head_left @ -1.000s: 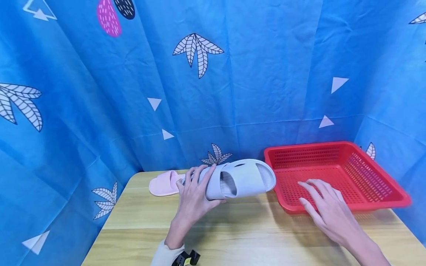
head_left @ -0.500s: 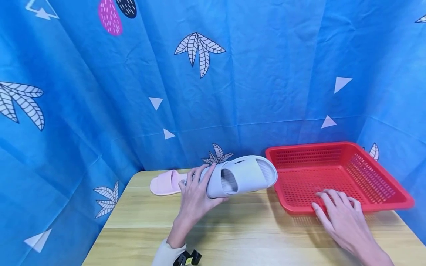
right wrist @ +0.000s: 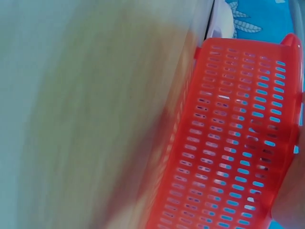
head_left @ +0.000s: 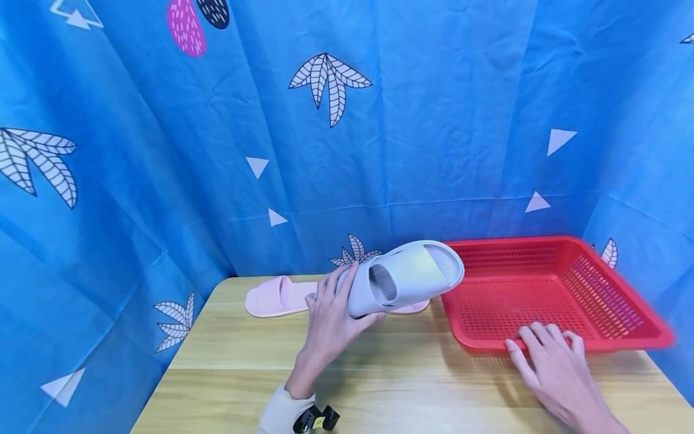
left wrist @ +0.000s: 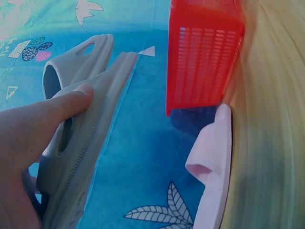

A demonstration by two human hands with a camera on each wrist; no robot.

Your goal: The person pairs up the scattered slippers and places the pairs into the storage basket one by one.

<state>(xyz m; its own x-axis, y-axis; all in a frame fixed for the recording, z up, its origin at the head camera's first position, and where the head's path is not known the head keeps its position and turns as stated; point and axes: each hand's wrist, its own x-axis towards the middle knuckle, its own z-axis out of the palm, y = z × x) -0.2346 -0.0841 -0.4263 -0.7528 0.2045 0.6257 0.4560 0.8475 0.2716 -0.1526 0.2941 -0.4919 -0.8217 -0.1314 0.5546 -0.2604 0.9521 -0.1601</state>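
My left hand (head_left: 333, 319) grips a pair of light grey slippers (head_left: 420, 274), held together and tilted above the table. In the left wrist view the thumb presses on one ribbed sole (left wrist: 102, 107), and the second slipper (left wrist: 76, 62) overlaps behind it. Bent over the front rim of a red plastic basket (head_left: 504, 301), the fingers of my right hand (head_left: 564, 374) grip that rim. A pink slipper (head_left: 268, 296) lies at the back left of the table; more pink (head_left: 414, 307) shows beneath the grey pair, the part between hidden.
The perforated basket wall (right wrist: 219, 138) fills much of the right wrist view. A pale wooden table (head_left: 228, 386) lies under everything. Blue patterned curtain (head_left: 434, 120) hangs close behind and on both sides.
The grey slippers have risen and shifted right toward the basket, uncovering pink beneath. My right hand has come from over the basket down onto its front rim.
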